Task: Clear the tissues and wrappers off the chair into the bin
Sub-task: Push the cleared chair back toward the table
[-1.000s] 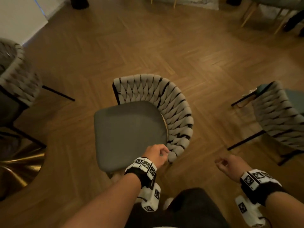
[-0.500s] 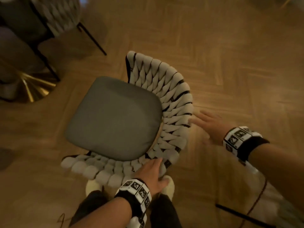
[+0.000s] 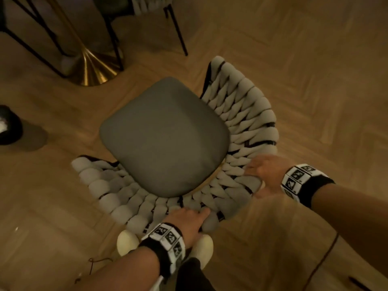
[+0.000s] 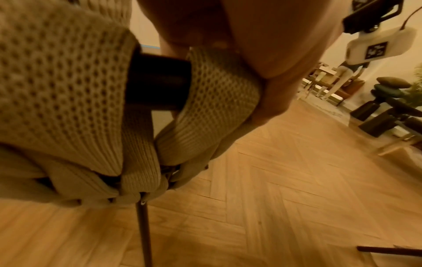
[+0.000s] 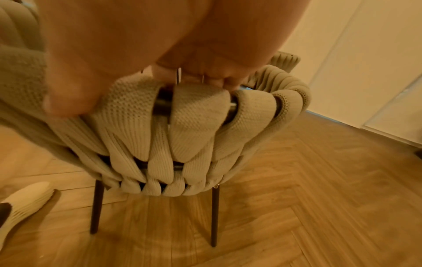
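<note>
so the right hand (image 3: 265, 175) has now joined the left hand (image 3: 187, 220) gripping the woven chair back (image 3: 249, 131), seat cushion (image 3: 163, 137) bare, looks like they're just repositioning it.

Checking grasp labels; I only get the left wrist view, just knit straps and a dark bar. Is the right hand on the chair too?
Observer: Yes, the right hand grips the beige woven-strap chair back, beside the left hand.
Operator: Tissues on the seat?
Observer: None visible on the grey padded seat cushion.
Operator: Bin?
Observer: A round black container, likely the bin, stands on the wooden floor at the head view's left edge.
</note>
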Available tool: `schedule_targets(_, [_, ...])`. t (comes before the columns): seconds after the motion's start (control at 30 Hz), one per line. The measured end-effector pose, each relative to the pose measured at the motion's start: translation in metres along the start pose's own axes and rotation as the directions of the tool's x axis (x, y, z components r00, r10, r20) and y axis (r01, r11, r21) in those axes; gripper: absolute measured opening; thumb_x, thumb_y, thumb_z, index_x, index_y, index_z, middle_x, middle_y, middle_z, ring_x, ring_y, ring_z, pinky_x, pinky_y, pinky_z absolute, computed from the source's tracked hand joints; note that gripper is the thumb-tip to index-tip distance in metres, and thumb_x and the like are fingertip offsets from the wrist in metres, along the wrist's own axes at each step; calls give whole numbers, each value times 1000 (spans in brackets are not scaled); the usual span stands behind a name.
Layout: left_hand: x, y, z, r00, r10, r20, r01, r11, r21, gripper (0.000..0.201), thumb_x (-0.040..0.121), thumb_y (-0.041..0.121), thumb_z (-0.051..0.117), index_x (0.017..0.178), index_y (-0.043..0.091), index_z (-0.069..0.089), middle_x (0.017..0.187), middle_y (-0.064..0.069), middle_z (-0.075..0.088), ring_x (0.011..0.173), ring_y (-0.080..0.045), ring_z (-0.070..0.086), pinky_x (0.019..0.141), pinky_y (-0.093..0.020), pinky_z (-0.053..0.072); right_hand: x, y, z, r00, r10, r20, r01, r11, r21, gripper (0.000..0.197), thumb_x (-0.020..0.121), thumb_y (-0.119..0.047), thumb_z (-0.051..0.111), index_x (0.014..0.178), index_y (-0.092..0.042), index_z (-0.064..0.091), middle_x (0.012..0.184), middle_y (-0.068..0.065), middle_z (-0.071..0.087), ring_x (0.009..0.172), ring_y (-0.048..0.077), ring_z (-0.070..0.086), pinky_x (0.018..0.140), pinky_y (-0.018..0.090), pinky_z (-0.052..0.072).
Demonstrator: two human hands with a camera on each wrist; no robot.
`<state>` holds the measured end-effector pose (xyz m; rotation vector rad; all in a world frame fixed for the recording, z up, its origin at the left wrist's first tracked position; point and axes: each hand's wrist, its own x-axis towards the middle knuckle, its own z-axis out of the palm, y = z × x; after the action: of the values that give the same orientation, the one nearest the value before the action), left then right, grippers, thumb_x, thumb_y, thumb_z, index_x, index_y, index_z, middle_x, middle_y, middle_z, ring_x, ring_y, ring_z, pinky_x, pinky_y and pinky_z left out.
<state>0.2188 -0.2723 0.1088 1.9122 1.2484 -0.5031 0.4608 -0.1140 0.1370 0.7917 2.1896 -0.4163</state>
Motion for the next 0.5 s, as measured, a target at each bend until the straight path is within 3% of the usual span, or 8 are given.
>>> schedule_targets(0.13, [-41,-80,-18,996,-79,34,82,994,-67,59,89,35,50,139,38,20,139,-3,46,122,-27,47,101,-40,40,24,-26,-28,987,-108,-119,100,992,-71,79,74,-78,35,136,-30,38,138,0,49,130,22,38,115,43,21])
schedule_targets(0.2, [-65,-123,-29,991,-129,30,132,986,-100,54,89,30,50,136,42,26,140,-1,44,124,-24,44,103,-38,36,43,-47,-45,984,-93,-149,90,995,-30,87,71,-84,23,133,-27,43,134,0,53,125,23,43,110,41,31])
schedule_targets(0.27, [-89,-161,-38,984,-174,33,177,977,-121,47,87,29,52,126,46,33,132,-2,50,116,-23,48,97,-37,40,66,-79,-62,981,-102,-163,98,995,-29,92,68,-88,15,124,-25,52,123,1,60,114,25,51,101,40,40])
schedule_targets(0.37, [-119,-200,-46,974,-224,40,226,972,-58,50,75,55,59,116,46,33,119,4,55,102,-18,52,89,-38,44,98,-128,-83,984,-112,-137,100,991,-93,87,64,-89,18,107,-26,59,98,0,66,87,27,59,79,42,50])
schedule_targets(0.43, [-126,-215,-48,963,-263,55,261,965,27,73,63,83,46,120,39,31,119,5,57,103,-21,53,94,-43,40,115,-155,-95,988,-91,-127,79,992,-95,81,61,-89,21,97,-27,60,87,0,65,74,24,58,67,37,50])
schedule_targets(0.5, [-129,-228,-50,946,-322,-30,323,942,89,89,59,92,29,125,31,32,121,4,59,107,-25,54,95,-44,37,129,-176,-108,989,-71,-129,60,995,-84,79,61,-89,22,91,-27,61,83,-1,64,68,22,55,63,33,48])
